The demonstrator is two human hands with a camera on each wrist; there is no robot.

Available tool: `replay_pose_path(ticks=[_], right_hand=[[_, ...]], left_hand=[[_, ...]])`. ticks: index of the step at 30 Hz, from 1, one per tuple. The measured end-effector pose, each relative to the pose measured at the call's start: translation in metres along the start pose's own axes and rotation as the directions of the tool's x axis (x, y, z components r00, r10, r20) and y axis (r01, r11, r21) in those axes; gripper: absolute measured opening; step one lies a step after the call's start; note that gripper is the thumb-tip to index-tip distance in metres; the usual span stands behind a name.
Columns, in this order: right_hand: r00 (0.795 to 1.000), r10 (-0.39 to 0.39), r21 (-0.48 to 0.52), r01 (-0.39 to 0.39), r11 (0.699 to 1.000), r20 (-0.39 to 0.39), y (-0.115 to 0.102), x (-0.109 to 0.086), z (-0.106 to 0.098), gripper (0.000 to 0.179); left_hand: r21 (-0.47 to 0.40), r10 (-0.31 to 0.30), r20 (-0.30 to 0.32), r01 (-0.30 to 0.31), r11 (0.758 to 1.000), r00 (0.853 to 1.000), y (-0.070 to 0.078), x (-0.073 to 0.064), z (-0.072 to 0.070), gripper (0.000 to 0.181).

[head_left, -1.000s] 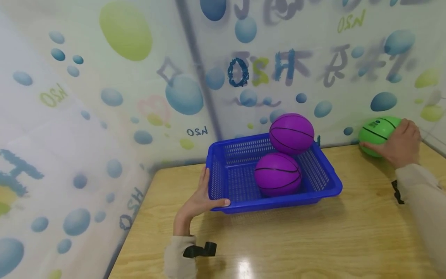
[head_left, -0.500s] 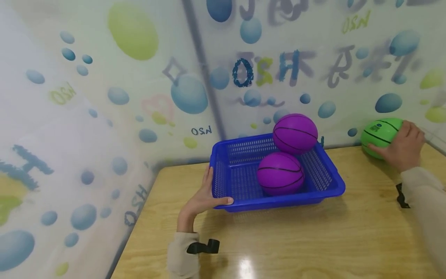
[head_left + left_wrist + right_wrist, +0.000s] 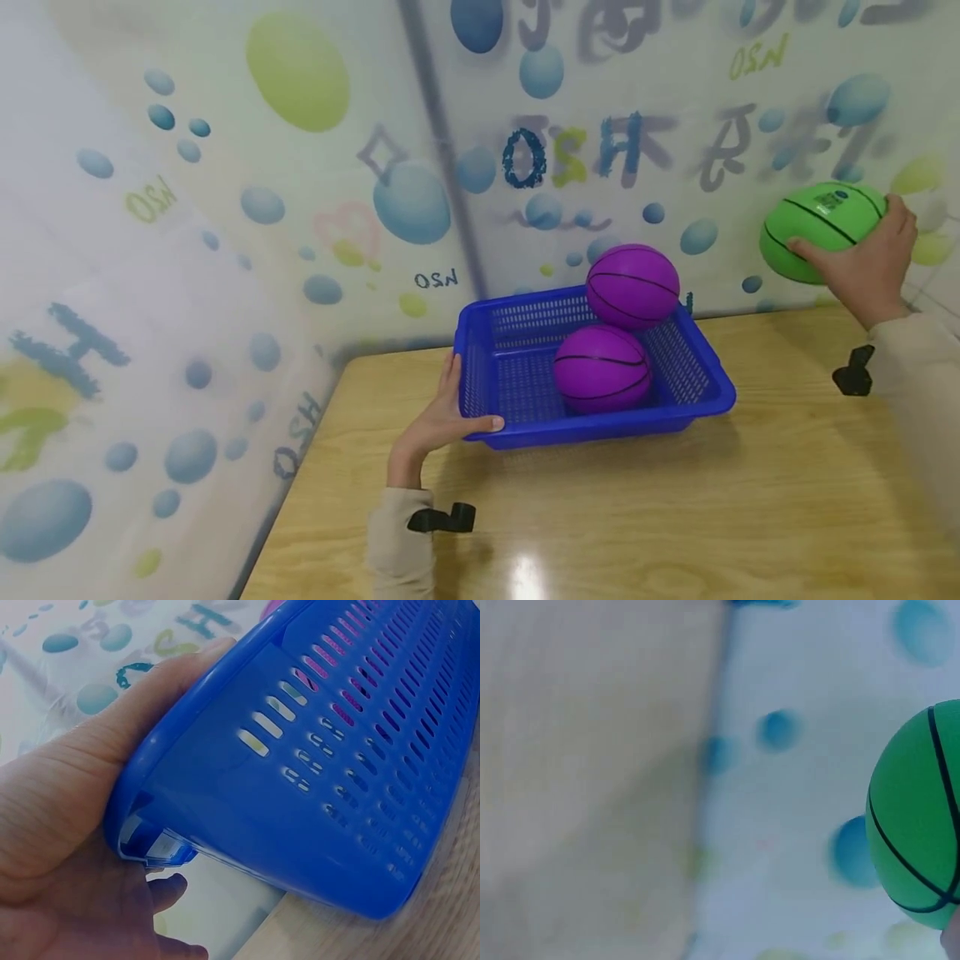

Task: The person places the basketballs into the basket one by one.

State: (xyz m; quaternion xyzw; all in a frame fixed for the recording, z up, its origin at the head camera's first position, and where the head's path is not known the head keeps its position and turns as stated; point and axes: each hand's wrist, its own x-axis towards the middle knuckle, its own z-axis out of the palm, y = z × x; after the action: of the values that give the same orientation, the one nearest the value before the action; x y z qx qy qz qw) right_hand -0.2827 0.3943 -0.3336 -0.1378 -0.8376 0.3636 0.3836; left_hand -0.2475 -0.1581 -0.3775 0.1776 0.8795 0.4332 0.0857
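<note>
In the head view my left hand (image 3: 438, 421) grips the near left corner of a blue plastic basket (image 3: 592, 431), thumb over the rim and fingers along the outer side. The left wrist view shows the basket's slotted wall (image 3: 247, 802) close up with the thumb hooked over its edge. Two purple balls are in the basket: one ball (image 3: 602, 371) lies on the floor of it, another ball (image 3: 633, 283) rests higher at the back right. Off to the right, my right hand (image 3: 873, 262) holds a green ball (image 3: 821, 229) above the table, thumb in front; the far fingers are partly hidden.
The basket stands on a light wooden table (image 3: 600, 517) against a printed curtain (image 3: 360, 167) with blue and green spots. This curtain runs along the back and the left side. Dark camera mounts sit at both wrists.
My right hand has lifted the green ball up off the table at the back right. The left hand keeps its hold on the basket, and the purple balls have not moved.
</note>
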Motion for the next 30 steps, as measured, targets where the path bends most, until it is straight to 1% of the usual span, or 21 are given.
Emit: replay_pose_path(ticks=[3,6,10,12,14,16,17,19,20,22,23,24,27,29,30], right_hand=[[1.0,-0.011,0.073,0.013,0.997,-0.02,-0.029,0.008,-0.002,0.093],[0.999,-0.04,0.156,0.043,0.987,-0.023,-0.057,0.011,-0.001,0.09],[0.989,-0.147,0.234,0.146,0.961,-0.012,-0.098,0.012,0.006,0.087],[0.978,-0.21,0.248,0.199,0.948,0.019,-0.121,0.012,0.01,0.087],[0.96,-0.273,0.254,0.25,0.934,0.057,-0.144,0.01,0.016,0.087],[0.935,-0.339,0.263,0.303,0.916,0.105,-0.165,0.007,0.024,0.089],[0.919,-0.374,0.27,0.331,0.904,0.126,-0.176,0.005,0.029,0.09],[0.879,-0.447,0.29,0.389,0.874,0.165,-0.194,-0.001,0.042,0.093],[0.855,-0.482,0.297,0.418,0.859,0.19,-0.202,-0.004,0.049,0.094],[0.799,-0.545,0.298,0.472,0.83,0.253,-0.217,-0.012,0.064,0.098],[0.763,-0.582,0.303,0.504,0.808,0.283,-0.223,-0.016,0.072,0.1],[0.722,-0.612,0.311,0.53,0.789,0.322,-0.229,-0.02,0.079,0.101],[0.595,-0.68,0.326,0.6,0.731,0.429,-0.241,-0.035,0.101,0.105],[0.52,-0.698,0.347,0.618,0.705,0.492,-0.245,-0.047,0.113,0.106],[0.492,-0.7,0.345,0.628,0.697,0.518,-0.246,-0.053,0.118,0.107]], left_hand=[[-0.008,0.006,0.002,-0.006,1.0,1.0,0.002,0.002,0.0,0.126],[-0.015,0.005,0.016,-0.005,1.0,1.0,0.004,0.002,0.001,0.127],[-0.023,-0.005,0.022,0.005,1.0,1.0,0.004,0.002,0.0,0.128],[-0.03,0.001,0.015,0.0,1.0,1.0,0.003,0.002,-0.001,0.128],[-0.036,0.008,0.011,-0.007,0.999,1.0,0.002,0.003,-0.002,0.127],[-0.037,0.014,0.009,-0.014,0.999,1.0,0.002,0.003,-0.003,0.127],[-0.039,0.017,0.007,-0.017,0.999,1.0,0.002,0.003,-0.004,0.127],[-0.041,0.022,0.001,-0.022,0.999,1.0,0.002,0.002,-0.005,0.126],[-0.039,0.023,-0.002,-0.024,0.999,1.0,0.002,0.002,-0.005,0.126],[-0.04,0.03,-0.009,-0.031,0.999,0.999,0.001,0.002,-0.005,0.126],[-0.04,0.034,-0.012,-0.035,0.999,0.999,0.001,0.002,-0.005,0.126],[-0.04,0.038,-0.012,-0.038,0.998,0.999,0.001,0.002,-0.004,0.126],[-0.043,0.048,-0.007,-0.049,0.998,0.999,0.0,0.002,-0.002,0.125],[-0.045,0.054,0.001,-0.054,0.998,0.999,0.001,0.001,0.0,0.123],[-0.046,0.054,0.007,-0.054,0.998,0.999,0.003,0.0,0.0,0.123]])
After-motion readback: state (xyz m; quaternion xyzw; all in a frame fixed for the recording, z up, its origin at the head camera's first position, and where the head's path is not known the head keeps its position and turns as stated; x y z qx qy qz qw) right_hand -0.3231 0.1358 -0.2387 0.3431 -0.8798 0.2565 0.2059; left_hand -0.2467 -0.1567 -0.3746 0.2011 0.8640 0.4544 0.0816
